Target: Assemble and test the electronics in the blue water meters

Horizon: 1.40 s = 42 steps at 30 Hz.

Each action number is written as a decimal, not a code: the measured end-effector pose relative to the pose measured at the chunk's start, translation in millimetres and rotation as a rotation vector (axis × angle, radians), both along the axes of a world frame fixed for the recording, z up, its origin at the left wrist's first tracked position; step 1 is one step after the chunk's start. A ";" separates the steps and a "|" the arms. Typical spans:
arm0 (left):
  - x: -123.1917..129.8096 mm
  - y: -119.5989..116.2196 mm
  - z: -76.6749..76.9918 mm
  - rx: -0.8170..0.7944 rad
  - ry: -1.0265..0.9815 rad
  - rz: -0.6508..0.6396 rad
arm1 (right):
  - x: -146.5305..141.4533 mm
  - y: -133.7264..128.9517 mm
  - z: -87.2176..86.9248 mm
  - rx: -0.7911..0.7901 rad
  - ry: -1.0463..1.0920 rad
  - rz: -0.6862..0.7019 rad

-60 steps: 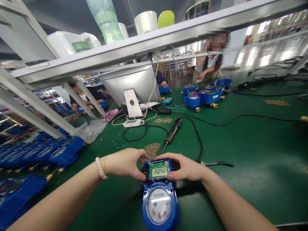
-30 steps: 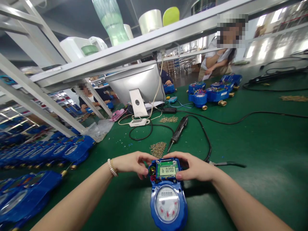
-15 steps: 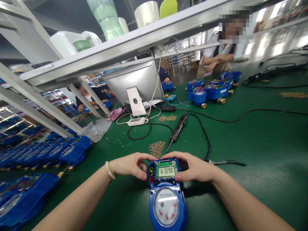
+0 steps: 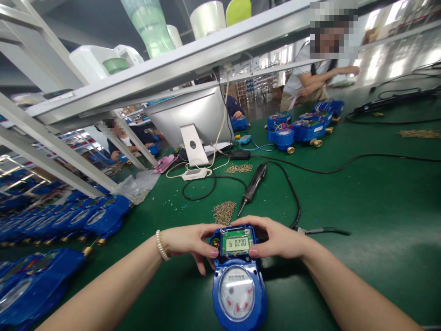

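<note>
A blue water meter [image 4: 237, 292] lies face up on the green table in front of me. Its upper box has no cover, showing a green circuit board with a lit number display [image 4: 237, 244], plus wires at the left. My left hand [image 4: 193, 243] grips the box's left side, thumb on the near left corner and some fingers at the far edge. On the other side, my right hand [image 4: 277, 239] holds the box with its thumb beside the display and fingers behind. Just beyond the meter are a pile of small screws [image 4: 224, 213] and an electric screwdriver [image 4: 254, 186].
Rows of blue meters [image 4: 86, 218] line the left side; more meters [image 4: 312, 128] stand at the back right. A monitor [image 4: 196, 122] sits under a metal shelf [image 4: 138, 82]. Black cable [image 4: 292, 193] winds across the table. A co-worker [image 4: 306, 76] is at the far right.
My left hand has shifted right, its thumb now over the box's left corner and wire compartment. My right hand stays in nearly the same grip. The co-worker's arm has stretched out to the right.
</note>
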State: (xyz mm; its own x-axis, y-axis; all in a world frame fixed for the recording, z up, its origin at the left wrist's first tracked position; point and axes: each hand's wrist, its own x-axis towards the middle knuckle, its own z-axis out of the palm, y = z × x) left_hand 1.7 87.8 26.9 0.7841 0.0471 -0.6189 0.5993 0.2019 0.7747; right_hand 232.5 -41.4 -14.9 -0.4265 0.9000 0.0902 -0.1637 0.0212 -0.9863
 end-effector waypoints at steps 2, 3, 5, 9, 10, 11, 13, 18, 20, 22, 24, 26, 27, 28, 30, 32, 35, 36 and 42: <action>-2.4 0.6 -2.0 -0.040 -0.028 0.011 | -0.1 -0.5 0.2 0.007 -0.006 -0.002; -3.1 1.2 -2.8 -0.060 -0.039 0.014 | 0.0 -0.7 0.3 0.012 -0.010 -0.004; -3.4 2.6 -3.7 -0.079 -0.046 0.018 | 0.3 -0.8 0.5 0.019 -0.015 -0.005; 0.5 3.8 -1.2 -0.041 -0.009 0.008 | 1.0 -0.1 1.5 0.027 -0.034 -0.015; 2.5 3.1 0.0 -0.024 0.011 0.004 | 1.2 0.1 1.8 0.028 -0.037 -0.018; 4.9 1.9 1.3 -0.001 0.033 0.002 | 1.3 0.2 2.0 0.027 -0.038 -0.021; 10.2 -2.0 3.4 0.066 0.076 -0.003 | 1.5 0.3 2.2 0.025 -0.039 -0.021; 21.1 -15.5 6.8 0.212 0.086 -0.005 | 1.5 0.3 1.8 0.037 -0.041 -0.020; 22.5 -19.6 7.7 0.256 0.071 0.003 | 0.9 0.4 1.4 0.034 -0.035 -0.019; 22.1 -21.0 8.6 0.297 0.061 0.002 | 0.3 0.5 0.8 0.034 -0.029 -0.019; 20.4 -19.1 9.6 0.293 0.059 -0.011 | 0.0 0.4 0.2 0.038 -0.031 -0.021; 17.8 -14.4 11.0 0.221 0.059 -0.024 | 0.2 0.2 -0.3 0.038 -0.033 -0.020; 16.3 -11.4 11.8 0.165 0.054 -0.028 | 0.5 0.1 -0.4 0.035 -0.035 -0.017; 14.8 -8.3 12.4 0.107 0.049 -0.030 | 0.8 0.1 -0.5 0.031 -0.037 -0.015; 11.9 -2.6 12.8 0.025 0.029 -0.027 | 1.2 0.1 -0.6 0.025 -0.039 -0.012; 9.7 1.6 10.9 0.003 0.013 -0.033 | 1.2 0.3 -0.8 0.024 -0.038 -0.014; 8.9 5.1 4.5 0.034 0.022 -0.054 | 0.9 0.9 -1.7 0.022 -0.030 -0.013; 9.4 5.7 2.1 0.045 0.032 -0.060 | 0.8 1.0 -2.0 0.020 -0.026 -0.011; 21.3 1.0 -2.0 0.145 0.099 -0.091 | 1.0 0.5 -0.4 0.029 -0.029 -0.010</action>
State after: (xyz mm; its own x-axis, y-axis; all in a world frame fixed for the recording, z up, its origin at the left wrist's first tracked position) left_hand 23.0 88.8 24.9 0.7249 0.0727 -0.6850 0.6846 0.0343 0.7281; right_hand 233.4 -40.9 -15.2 -0.4200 0.9015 0.1043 -0.1346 0.0518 -0.9895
